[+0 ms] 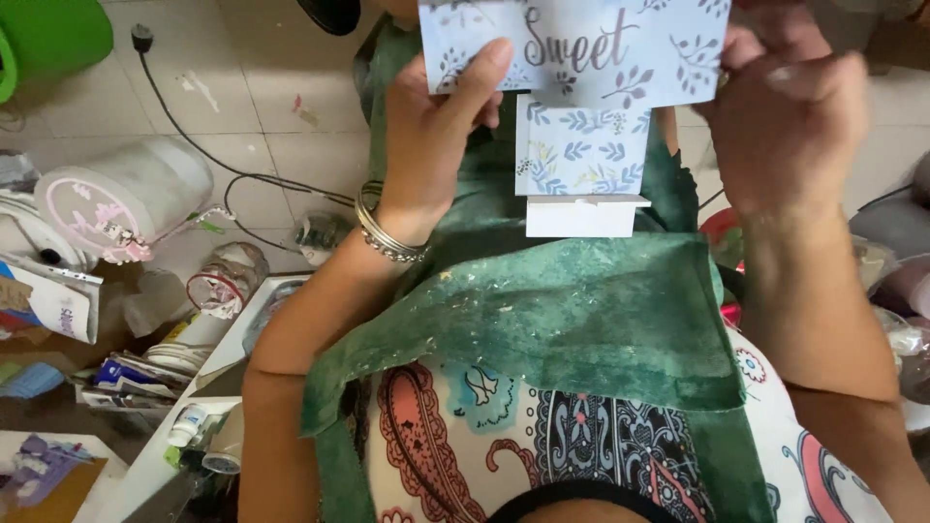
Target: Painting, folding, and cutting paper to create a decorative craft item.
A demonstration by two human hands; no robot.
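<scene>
Here, my left hand (pixel 436 145) and right hand (pixel 790 107) each keep a clenched grip on one end of the pale blue leaf-patterned sign (pixel 581 87) — it hangs between them. Its white base (pixel 581 215) sits above the green cloth (pixel 572 320) on my lap.

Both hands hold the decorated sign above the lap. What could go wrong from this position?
1. The left hand grips the leaf-patterned sign only at its top panel edge, and the right hand looks blurred; the sign could perhaps slip onto the green cloth.
2. The jars and small bottles stand close beside the left elbow; a swing of the arm might knock them over.
</scene>
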